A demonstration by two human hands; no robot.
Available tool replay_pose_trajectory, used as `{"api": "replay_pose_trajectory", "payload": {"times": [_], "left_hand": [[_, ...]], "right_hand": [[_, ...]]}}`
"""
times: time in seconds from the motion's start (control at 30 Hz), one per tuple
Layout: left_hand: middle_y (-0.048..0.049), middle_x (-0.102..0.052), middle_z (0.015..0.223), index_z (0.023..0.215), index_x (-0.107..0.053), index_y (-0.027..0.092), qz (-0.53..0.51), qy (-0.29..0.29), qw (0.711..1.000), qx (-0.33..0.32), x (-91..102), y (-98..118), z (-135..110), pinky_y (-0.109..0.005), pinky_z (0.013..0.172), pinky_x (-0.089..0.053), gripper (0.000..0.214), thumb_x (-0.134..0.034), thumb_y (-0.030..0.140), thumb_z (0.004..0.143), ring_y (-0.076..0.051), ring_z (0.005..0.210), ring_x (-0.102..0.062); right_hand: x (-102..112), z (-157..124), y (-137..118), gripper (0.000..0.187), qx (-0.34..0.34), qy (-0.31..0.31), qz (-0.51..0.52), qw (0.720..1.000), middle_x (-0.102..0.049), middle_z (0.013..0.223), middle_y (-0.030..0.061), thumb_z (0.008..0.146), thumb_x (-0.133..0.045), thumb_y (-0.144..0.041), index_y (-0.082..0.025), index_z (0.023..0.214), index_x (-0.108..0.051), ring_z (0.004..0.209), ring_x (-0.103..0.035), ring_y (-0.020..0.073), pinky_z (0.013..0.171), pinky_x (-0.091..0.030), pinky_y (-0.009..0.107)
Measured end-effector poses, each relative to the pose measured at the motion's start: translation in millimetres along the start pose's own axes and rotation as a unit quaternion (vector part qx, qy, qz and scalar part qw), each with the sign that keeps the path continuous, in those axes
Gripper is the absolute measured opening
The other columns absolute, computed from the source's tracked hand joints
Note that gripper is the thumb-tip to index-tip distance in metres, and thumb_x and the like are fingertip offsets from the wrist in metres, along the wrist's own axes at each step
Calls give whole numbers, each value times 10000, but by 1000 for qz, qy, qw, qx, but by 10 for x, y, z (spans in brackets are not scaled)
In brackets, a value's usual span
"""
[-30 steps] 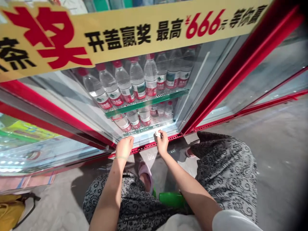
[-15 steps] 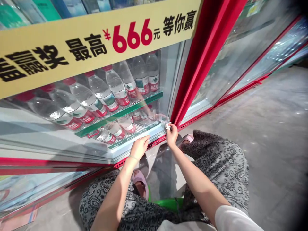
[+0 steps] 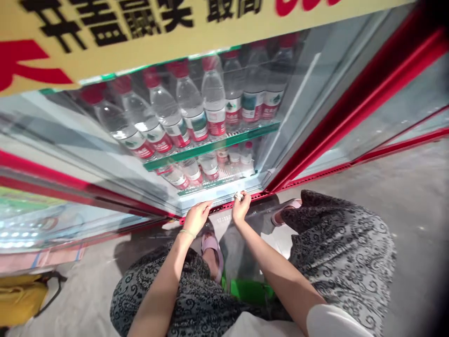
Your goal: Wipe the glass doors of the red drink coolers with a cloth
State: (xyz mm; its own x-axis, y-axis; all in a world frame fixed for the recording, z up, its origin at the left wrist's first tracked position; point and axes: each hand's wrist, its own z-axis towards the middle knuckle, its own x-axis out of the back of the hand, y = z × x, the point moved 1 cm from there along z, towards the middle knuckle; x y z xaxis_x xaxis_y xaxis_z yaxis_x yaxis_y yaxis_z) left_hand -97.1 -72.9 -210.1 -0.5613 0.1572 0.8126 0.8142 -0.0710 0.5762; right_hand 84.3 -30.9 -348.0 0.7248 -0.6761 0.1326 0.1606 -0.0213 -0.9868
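I crouch before a red-framed glass drinks fridge [image 3: 315, 121]. My left hand [image 3: 196, 217] rests with fingers together on the bottom edge of the glass door, beside the perforated red bottom rail [image 3: 224, 208]. My right hand [image 3: 241, 207] is pinched round a small white wad [image 3: 238, 195], pressed against the same bottom edge. Inside the fridge, water bottles [image 3: 196, 112] with red caps stand in rows on a green-edged shelf [image 3: 210, 149], and more bottles [image 3: 210, 166] sit below.
A yellow banner [image 3: 140, 42] with black and red characters runs across the top of the door. A yellow bag [image 3: 21, 299] lies on the grey floor at the left. A green object [image 3: 250, 290] sits between my knees. Pink slippers [image 3: 212, 245] are on my feet.
The view has swung back to the left. My right hand with the white wad has moved left along the fridge's bottom edge, away from the red door post, closer to my left hand.
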Motion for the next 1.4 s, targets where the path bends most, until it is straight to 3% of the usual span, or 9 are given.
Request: {"api": "replay_pose_trajectory", "payload": {"times": [0.3, 0.5, 0.67, 0.9, 1.07, 1.23, 1.4], "left_hand": [[-25, -776, 1193, 1138, -755, 251, 26, 97, 990, 99, 633, -639, -588, -294, 1053, -541, 283, -548, 167, 966, -176, 1122, -724], [-23, -781, 1170, 1114, -763, 245, 30, 146, 980, 129, 939, -797, -806, -274, 1025, -541, 277, -541, 159, 970, -170, 1084, -730], [-16, -791, 1127, 1074, -774, 245, 36, 171, 976, 133, 1063, -800, -860, -266, 986, -547, 272, -551, 145, 955, -175, 1042, -737], [-23, -782, 1151, 1122, -749, 246, 52, 235, 960, 141, 1190, -700, -908, -267, 1009, -525, 293, -499, 183, 983, -170, 1071, -717], [-20, -792, 1105, 1082, -759, 245, 58, 221, 964, 135, 1148, -679, -875, -254, 979, -538, 252, -542, 186, 968, -164, 1015, -732], [-14, -786, 1146, 1089, -761, 256, 59, 183, 975, 109, 1028, -548, -729, -256, 982, -539, 228, -573, 212, 970, -171, 1039, -734], [6, -777, 1188, 1116, -756, 281, 65, 136, 986, 65, 834, -177, -409, -233, 1006, -512, 239, -565, 228, 983, -158, 1103, -715]], "right_hand": [[-618, -1302, -189, 159, 9, -173, 35, 984, -643, 982, 70, 866, -535, -316, -221, 967, -613, 985, -594, 230, 953, -471, 393], [-940, -1904, -347, 190, 9, -254, 46, 966, -683, 995, 83, 844, -511, -237, -209, 958, -661, 988, -614, 230, 946, -479, 385], [-1102, -2160, -633, 228, 23, -305, 69, 950, -708, 968, 79, 833, -513, -210, -202, 964, -700, 935, -643, 228, 923, -505, 376], [-1080, -2076, -1078, 212, 42, -323, 104, 940, -707, 980, 66, 877, -529, -226, -219, 982, -713, 949, -649, 223, 910, -518, 356], [-960, -1891, -1168, 198, 37, -308, 114, 944, -720, 964, 69, 864, -539, -239, -214, 948, -717, 948, -651, 228, 914, -517, 369], [-676, -1445, -1169, 183, 38, -274, 116, 954, -717, 972, 65, 840, -572, -249, -209, 941, -719, 949, -650, 227, 911, -516, 376], [-350, -925, -1165, 169, 45, -236, 110, 965, -700, 957, 50, 829, -580, -239, -219, 924, -718, 919, -640, 214, 897, -507, 371]]}}
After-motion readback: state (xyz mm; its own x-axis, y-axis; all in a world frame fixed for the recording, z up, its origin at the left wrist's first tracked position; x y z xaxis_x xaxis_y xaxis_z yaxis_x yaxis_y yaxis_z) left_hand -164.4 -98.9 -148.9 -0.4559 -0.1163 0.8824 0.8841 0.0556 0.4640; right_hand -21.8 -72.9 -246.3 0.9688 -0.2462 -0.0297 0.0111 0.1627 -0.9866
